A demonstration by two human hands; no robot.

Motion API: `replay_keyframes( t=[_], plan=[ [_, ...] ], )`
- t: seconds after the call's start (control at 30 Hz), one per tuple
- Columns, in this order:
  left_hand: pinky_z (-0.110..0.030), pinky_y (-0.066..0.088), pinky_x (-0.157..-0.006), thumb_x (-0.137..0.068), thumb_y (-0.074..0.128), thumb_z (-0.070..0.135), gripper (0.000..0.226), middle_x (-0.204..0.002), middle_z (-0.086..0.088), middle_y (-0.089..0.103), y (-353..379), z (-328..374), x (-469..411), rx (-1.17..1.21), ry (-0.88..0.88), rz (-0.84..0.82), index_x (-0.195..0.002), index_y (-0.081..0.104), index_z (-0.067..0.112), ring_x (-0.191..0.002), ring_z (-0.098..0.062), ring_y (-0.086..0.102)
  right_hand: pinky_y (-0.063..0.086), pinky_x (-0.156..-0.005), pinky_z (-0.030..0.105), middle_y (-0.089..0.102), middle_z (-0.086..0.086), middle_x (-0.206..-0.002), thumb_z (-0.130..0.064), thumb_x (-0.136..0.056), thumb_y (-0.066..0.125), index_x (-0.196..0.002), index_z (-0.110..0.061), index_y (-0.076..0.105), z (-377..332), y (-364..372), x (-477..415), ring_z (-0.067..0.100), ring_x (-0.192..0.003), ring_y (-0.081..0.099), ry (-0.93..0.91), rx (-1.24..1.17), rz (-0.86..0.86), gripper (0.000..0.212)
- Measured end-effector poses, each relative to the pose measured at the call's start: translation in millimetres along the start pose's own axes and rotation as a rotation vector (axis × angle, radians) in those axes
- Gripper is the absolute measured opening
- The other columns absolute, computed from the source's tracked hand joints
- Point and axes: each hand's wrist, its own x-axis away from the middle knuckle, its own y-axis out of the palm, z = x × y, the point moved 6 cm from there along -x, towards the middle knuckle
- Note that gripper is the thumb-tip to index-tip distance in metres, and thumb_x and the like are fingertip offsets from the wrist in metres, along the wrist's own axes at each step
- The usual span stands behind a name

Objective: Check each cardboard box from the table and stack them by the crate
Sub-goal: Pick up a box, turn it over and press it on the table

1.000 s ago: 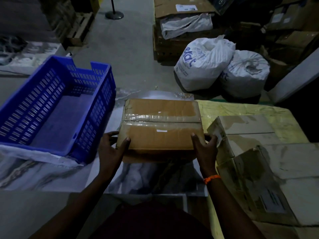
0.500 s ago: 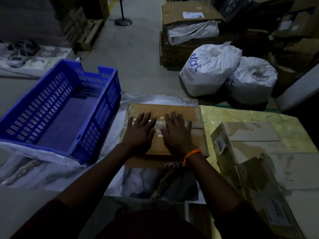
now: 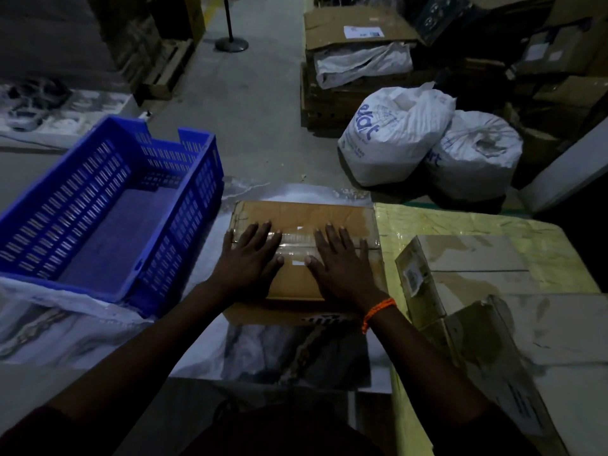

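A flat brown cardboard box [image 3: 306, 213], sealed with clear tape, lies on the marbled table just right of the blue plastic crate [image 3: 108, 205]. My left hand [image 3: 246, 258] presses flat on the box's left half, fingers straight. My right hand [image 3: 342, 261], with an orange wristband, presses flat on its right half. Two more cardboard boxes stand to the right: one [image 3: 473, 261] on the yellow-green sheet, another larger one [image 3: 513, 363] nearer me, tilted.
The crate holds nothing and sits on a white sheet [image 3: 49, 311]. Beyond the table, on the floor, are two white sacks [image 3: 394, 136], stacked cartons [image 3: 355, 34], a post on a round base [image 3: 231, 44] and wooden pallets [image 3: 164, 74].
A second ago both hands gripped the box's near corners. They then moved on top of it, and since then have spread slightly apart along the tape.
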Motion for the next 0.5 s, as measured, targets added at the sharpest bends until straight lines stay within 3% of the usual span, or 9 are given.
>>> replay_keyframes(
  t=[0.17, 0.33, 0.5],
  plan=[
    [-0.063, -0.005, -0.122, -0.092, -0.006, 0.074, 0.082, -0.170, 0.004, -0.011, 8, -10, 16, -0.009, 0.002, 0.065, -0.163, 0.004, 0.035, -0.156, -0.021, -0.010, -0.011, -0.120, 0.057, -0.004, -0.003, -0.173, -0.071, -0.100, 0.018, -0.164, -0.035, 0.005, 23, 7, 21, 0.021, -0.158, -0.010, 0.013, 0.062, 0.045, 0.075],
    [-0.065, 0.010, -0.121, -0.091, -0.010, 0.075, 0.087, -0.171, 0.002, -0.002, 4, -9, 13, 0.022, 0.011, 0.084, -0.163, 0.013, 0.031, -0.157, -0.023, -0.003, -0.008, -0.121, 0.060, -0.001, -0.002, -0.173, -0.073, -0.095, 0.008, -0.164, -0.033, 0.010, 22, 5, 17, 0.024, -0.159, -0.006, 0.004, 0.064, 0.049, 0.080],
    [-0.064, 0.009, -0.121, -0.086, -0.016, 0.078, 0.092, -0.170, 0.004, -0.008, 5, -9, 13, 0.039, -0.004, 0.068, -0.163, 0.008, 0.033, -0.157, -0.022, -0.009, 0.000, -0.123, 0.061, 0.005, 0.002, -0.173, -0.074, -0.095, 0.015, -0.164, -0.032, 0.017, 21, 3, 19, 0.026, -0.159, -0.001, 0.032, 0.039, 0.077, 0.081]
  ],
)
